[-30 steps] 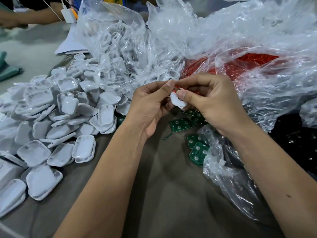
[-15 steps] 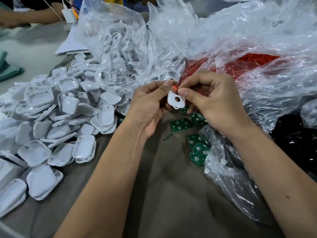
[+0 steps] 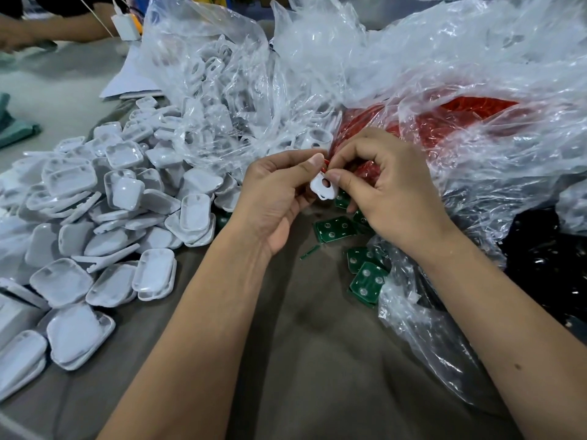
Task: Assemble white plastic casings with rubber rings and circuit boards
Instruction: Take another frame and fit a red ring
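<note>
Pinched between both thumbs, white casing (image 3: 321,186) sits at fingertip level.

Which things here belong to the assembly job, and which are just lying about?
Job: white casing held by left hand and right hand; red rubber rings; green circuit boards; casing pile.
Lying about: white charger; paper sheet; teal cloth.

We have turned the white casing (image 3: 321,186) so its round hole faces us, pinched between left hand (image 3: 276,198) and right hand (image 3: 386,188).
</note>
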Demonstrator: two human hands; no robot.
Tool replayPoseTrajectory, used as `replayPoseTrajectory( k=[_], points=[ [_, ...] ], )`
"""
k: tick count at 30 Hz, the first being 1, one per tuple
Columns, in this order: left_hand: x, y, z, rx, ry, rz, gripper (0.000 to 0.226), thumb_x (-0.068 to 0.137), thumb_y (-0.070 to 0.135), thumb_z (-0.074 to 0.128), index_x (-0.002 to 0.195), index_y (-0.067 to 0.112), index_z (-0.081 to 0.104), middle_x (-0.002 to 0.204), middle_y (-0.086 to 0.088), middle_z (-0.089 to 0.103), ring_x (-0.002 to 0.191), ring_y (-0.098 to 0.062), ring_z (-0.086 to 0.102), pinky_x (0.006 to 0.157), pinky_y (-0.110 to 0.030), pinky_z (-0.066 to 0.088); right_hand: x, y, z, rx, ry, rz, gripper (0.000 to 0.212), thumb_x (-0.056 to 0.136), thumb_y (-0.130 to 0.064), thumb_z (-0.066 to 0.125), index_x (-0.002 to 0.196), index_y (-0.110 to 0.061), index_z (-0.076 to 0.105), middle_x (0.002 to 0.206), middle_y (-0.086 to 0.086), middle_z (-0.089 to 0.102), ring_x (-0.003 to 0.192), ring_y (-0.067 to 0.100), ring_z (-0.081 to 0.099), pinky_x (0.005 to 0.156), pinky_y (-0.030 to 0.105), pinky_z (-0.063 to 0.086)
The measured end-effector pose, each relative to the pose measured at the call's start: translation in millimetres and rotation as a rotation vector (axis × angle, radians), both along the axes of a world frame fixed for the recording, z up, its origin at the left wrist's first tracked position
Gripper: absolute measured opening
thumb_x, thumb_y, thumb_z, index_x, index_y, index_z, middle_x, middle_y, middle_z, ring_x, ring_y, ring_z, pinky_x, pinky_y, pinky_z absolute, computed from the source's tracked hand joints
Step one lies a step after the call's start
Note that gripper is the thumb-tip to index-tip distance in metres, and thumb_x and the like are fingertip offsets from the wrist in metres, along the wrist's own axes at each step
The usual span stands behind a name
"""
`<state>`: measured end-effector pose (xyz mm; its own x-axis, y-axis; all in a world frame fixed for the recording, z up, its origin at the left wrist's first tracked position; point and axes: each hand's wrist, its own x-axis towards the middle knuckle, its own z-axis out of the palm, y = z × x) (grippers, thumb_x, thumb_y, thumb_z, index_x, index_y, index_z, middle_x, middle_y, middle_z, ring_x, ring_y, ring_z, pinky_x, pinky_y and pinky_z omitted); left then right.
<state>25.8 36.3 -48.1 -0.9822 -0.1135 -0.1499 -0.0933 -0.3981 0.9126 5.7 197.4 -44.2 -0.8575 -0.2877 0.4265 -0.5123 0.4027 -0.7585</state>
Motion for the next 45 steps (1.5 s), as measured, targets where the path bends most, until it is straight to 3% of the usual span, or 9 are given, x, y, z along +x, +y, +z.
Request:
replayPoseTrajectory(
  k=[4, 7, 13, 18, 22, 28, 33, 45],
  points=[
    [-1.4, 2.0, -1.8, -0.013, 0.022, 0.017, 0.013, 0.096, 0.001, 0.063, 0.104, -0.006, 0.071, 0.095, -0.021, 0.072, 0.086, -0.029, 0.069, 0.081, -0.041, 0.062, 0.5, 0.0, -2.2, -0.073, -0.095, 0.004, 0.031, 0.092, -0.012, 0.079, 0.122, -0.015, 0.072, 0.104, -0.004, 0.072, 0.094, 0.010, 0.072, 0.071, 0.032, 0.064],
    [-2.0, 3.1, -2.9, -0.022, 0.026, 0.032, 0.015, 0.096, 0.001, 0.063, 0.106, -0.009, 0.069, 0.093, -0.022, 0.070, 0.085, -0.029, 0.068, 0.083, -0.041, 0.061, 0.8, -1.5, -3.8, -0.164, -0.241, 0.070, 0.033, 0.097, -0.006, 0.072, 0.129, -0.011, 0.071, 0.111, -0.001, 0.076, 0.095, 0.011, 0.077, 0.068, 0.031, 0.065],
    [-0.8, 7.8, -6.0, -0.118, 0.058, 0.053, 0.010, 0.096, 0.004, 0.065, 0.098, -0.003, 0.073, 0.088, -0.019, 0.073, 0.083, -0.030, 0.069, 0.083, -0.044, 0.062, -1.6, -1.0, -5.3, -0.184, -0.204, 0.001, 0.025, 0.092, -0.006, 0.077, 0.117, -0.008, 0.078, 0.103, 0.000, 0.080, 0.090, 0.009, 0.078, 0.078, 0.030, 0.065],
    [-0.3, 8.5, -5.9, -0.134, 0.064, 0.041, 0.009, 0.094, 0.001, 0.067, 0.100, -0.003, 0.073, 0.093, -0.021, 0.074, 0.085, -0.030, 0.069, 0.086, -0.046, 0.061, -3.8, 3.4, -1.8, -0.434, -0.433, 0.049, 0.027, 0.082, 0.005, 0.083, 0.108, -0.002, 0.077, 0.091, 0.007, 0.081, 0.085, 0.020, 0.080, 0.068, 0.026, 0.063],
    [0.8, 3.6, -2.4, -0.127, 0.063, 0.000, 0.010, 0.092, -0.002, 0.068, 0.098, 0.000, 0.075, 0.089, -0.018, 0.076, 0.079, -0.026, 0.072, 0.075, -0.039, 0.064, -3.1, 2.8, 0.3, -0.454, -0.458, 0.070, 0.035, 0.079, 0.008, 0.082, 0.111, -0.004, 0.075, 0.094, 0.008, 0.081, 0.089, 0.023, 0.080, 0.076, 0.033, 0.065],
    [3.0, 2.9, 1.8, -0.082, 0.106, -0.023, 0.013, 0.096, -0.003, 0.062, 0.101, 0.000, 0.073, 0.098, -0.022, 0.075, 0.087, -0.032, 0.069, 0.079, -0.047, 0.061, -1.7, 4.1, 1.1, -0.556, -0.521, 0.075, 0.024, 0.082, -0.002, 0.083, 0.104, -0.009, 0.075, 0.095, 0.011, 0.081, 0.091, 0.027, 0.079, 0.076, 0.036, 0.065],
    [5.4, 2.2, 3.3, -0.044, 0.113, -0.033, 0.014, 0.096, -0.001, 0.063, 0.106, 0.002, 0.072, 0.095, -0.019, 0.075, 0.085, -0.036, 0.072, 0.070, -0.058, 0.062, -1.9, 3.7, 2.6, -0.551, -0.596, 0.091, 0.009, 0.092, -0.014, 0.076, 0.099, -0.007, 0.079, 0.092, 0.012, 0.080, 0.082, 0.023, 0.078, 0.063, 0.029, 0.063],
    [1.4, 3.8, -1.9, 0.054, 0.129, -0.056, 0.015, 0.090, 0.003, 0.069, 0.104, 0.003, 0.076, 0.097, -0.013, 0.078, 0.087, -0.018, 0.074, 0.075, -0.026, 0.058, 1.3, 4.4, 9.7, -0.684, -0.592, 0.077, 0.012, 0.086, -0.006, 0.077, 0.097, -0.002, 0.073, 0.089, 0.014, 0.079, 0.076, 0.021, 0.075, 0.062, 0.028, 0.062]
  ],
)
